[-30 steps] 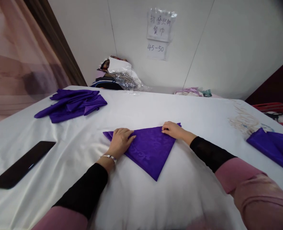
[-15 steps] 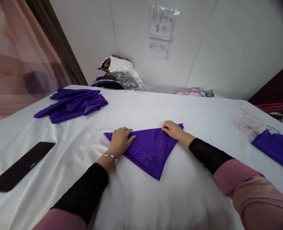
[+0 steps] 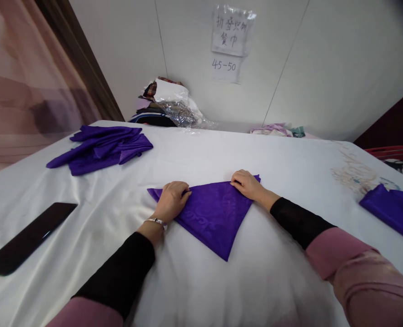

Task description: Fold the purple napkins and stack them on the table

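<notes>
A purple cloth napkin [image 3: 215,213] lies folded into a triangle, its long edge away from me and one corner pointing toward me. My left hand [image 3: 172,199] pinches the far edge near the left corner, thumb against fingers. Near the right corner, my right hand [image 3: 245,185] grips the same edge between thumb and fingertips. Both hands hide parts of the napkin beneath them. Its two end corners stick out past the hands.
Crumpled purple cloths [image 3: 102,147] lie at the back left of the white-covered table [image 3: 201,154]. A dark flat panel [image 3: 31,236] rests at the left. Folded purple cloth [image 3: 394,209] is at the right. Plastic-wrapped fabrics [image 3: 174,102] stand by the wall beneath paper signs [image 3: 231,32].
The fingers of my left hand have drawn together onto the napkin's far edge. The napkin's near corner has shifted slightly toward me. My right hand stays almost where it was.
</notes>
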{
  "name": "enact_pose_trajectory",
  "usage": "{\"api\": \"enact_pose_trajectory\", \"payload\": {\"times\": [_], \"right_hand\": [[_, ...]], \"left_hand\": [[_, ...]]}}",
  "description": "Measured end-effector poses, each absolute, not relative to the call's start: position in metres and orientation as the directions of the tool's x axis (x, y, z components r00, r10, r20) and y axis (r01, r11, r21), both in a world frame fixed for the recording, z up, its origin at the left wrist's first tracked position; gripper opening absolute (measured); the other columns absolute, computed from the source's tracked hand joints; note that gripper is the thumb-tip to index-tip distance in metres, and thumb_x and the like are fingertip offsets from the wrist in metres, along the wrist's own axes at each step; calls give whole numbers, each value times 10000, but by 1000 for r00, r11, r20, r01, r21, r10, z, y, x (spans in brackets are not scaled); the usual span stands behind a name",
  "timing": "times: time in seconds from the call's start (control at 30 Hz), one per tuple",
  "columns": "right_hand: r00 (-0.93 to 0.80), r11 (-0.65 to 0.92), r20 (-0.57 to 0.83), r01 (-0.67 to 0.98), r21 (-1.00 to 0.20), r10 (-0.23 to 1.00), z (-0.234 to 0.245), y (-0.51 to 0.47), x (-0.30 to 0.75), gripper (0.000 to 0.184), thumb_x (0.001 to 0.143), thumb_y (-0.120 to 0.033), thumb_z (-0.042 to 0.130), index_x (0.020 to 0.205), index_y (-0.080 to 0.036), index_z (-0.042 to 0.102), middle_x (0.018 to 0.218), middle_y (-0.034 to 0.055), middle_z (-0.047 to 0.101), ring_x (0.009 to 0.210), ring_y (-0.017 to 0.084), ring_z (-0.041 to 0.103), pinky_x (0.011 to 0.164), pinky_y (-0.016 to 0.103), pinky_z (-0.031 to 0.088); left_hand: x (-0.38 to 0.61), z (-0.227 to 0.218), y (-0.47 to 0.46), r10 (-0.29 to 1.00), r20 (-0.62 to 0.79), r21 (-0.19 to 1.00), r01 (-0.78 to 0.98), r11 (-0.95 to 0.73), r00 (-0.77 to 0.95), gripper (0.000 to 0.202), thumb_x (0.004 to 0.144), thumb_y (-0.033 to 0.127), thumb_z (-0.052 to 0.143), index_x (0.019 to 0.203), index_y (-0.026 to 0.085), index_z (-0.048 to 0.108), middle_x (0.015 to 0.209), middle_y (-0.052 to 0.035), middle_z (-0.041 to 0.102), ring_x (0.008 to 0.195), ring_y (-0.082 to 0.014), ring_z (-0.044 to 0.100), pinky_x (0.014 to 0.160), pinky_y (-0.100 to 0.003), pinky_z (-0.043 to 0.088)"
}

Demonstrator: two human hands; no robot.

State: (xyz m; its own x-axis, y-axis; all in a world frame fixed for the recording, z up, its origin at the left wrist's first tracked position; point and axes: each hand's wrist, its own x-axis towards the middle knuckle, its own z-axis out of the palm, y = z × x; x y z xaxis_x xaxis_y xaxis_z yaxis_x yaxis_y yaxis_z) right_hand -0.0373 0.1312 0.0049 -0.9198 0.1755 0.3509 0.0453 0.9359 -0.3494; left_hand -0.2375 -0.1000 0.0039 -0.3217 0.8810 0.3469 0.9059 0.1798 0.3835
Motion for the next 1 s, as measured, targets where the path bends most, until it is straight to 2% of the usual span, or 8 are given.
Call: {"api": "enact_pose_trajectory", "payload": {"times": [0.07,0.27,0.33,0.43,0.5,0.63,0.87,1.0], "right_hand": [[-919,931,359,23,-363,163,5,131,-37,135,880,-224,468,765,-207,536,778,48,590,769,194,506,777,344,383],[-924,910,329,47,-413,197,7,129,-34,142,896,-237,447,796,-202,542,800,42,585,741,173,528,714,305,409],[-933,903,301,53,-426,196,8,129,-33,147,902,-247,441,838,-200,564,835,48,592,758,171,541,717,303,419],[-943,896,264,71,-439,203,10,129,-32,180,895,-281,473,1004,-201,591,936,64,609,839,183,566,762,313,430],[-954,898,229,78,-433,194,11,129,-33,212,886,-299,500,1044,-205,606,957,66,621,869,191,576,781,319,431],[-976,910,184,28,-414,114,16,128,-35,199,906,-288,474,863,-204,649,847,44,627,795,172,578,758,303,423],[-983,917,138,61,-395,125,18,126,-33,256,930,-321,422,767,-191,571,783,38,596,721,164,549,746,312,393],[-988,903,80,88,-421,134,21,125,-31,271,928,-340,421,730,-197,539,747,24,580,691,157,531,689,292,386]], "left_hand": [[-239,2,-100,882,358,399,904,152,-307,60,827,245,527,797,217,571,959,-39,655,934,-194,577,892,-399,408],[-239,4,-100,876,356,383,906,181,-325,72,827,251,530,791,205,571,820,-37,638,835,-194,580,838,-387,434],[-239,4,-100,870,368,392,903,174,-327,78,823,254,536,852,204,589,887,-48,651,887,-201,583,868,-395,431],[-241,0,-100,875,355,399,900,176,-329,218,829,270,534,1027,201,589,1010,-72,658,978,-217,581,923,-416,417],[-242,-2,-100,883,343,391,904,176,-320,294,837,282,525,1115,197,570,1069,-86,650,1029,-228,572,945,-429,409],[-243,-5,-100,897,352,361,923,134,-268,344,847,289,516,1180,210,548,1120,-84,637,1104,-234,537,974,-437,388],[-240,-1,-100,888,384,332,935,121,-252,305,850,304,536,1135,205,575,980,-64,630,963,-214,556,916,-407,412],[-239,3,-102,884,390,346,931,117,-256,216,862,327,527,1017,207,619,896,-48,625,898,-200,553,882,-385,419]]}}
